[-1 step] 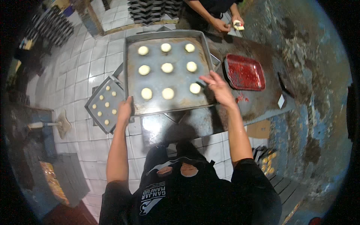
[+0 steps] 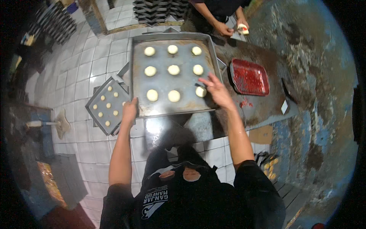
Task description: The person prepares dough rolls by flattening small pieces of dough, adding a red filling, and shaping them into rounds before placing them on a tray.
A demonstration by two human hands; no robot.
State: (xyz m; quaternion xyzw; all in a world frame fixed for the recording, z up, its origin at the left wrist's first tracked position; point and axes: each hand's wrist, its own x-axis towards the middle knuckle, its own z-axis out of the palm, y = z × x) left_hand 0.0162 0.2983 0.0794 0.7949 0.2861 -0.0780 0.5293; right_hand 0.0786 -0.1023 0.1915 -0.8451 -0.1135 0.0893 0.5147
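Observation:
A large metal baking tray (image 2: pixel 162 83) is in front of me, with several pale round dough balls (image 2: pixel 174 70) spaced in rows on it. My left hand (image 2: pixel 130 110) grips the tray at its near left corner, thumb on the rim and the other fingers hidden beneath. Over the near right corner reaches my right hand (image 2: pixel 219 93), its fingers stretched out and apart. The fingertips are beside the nearest right dough ball (image 2: pixel 201 91); whether they touch it I cannot tell. No object shows in that hand.
A smaller tray of dough balls (image 2: pixel 108 123) sits low at left. On the dark worktable (image 2: pixel 263 112) at right are a red-smeared rectangular pan (image 2: pixel 249 77) and a dark blade-like tool (image 2: pixel 289 89). Across the table, another person's hand (image 2: pixel 241 23) holds filled dough. Stacked black pans (image 2: pixel 150 13) stand behind.
The big tray appears slightly farther right in the picture. My right hand has moved a little left over the tray, closer to the near right dough ball. My left hand keeps its grip.

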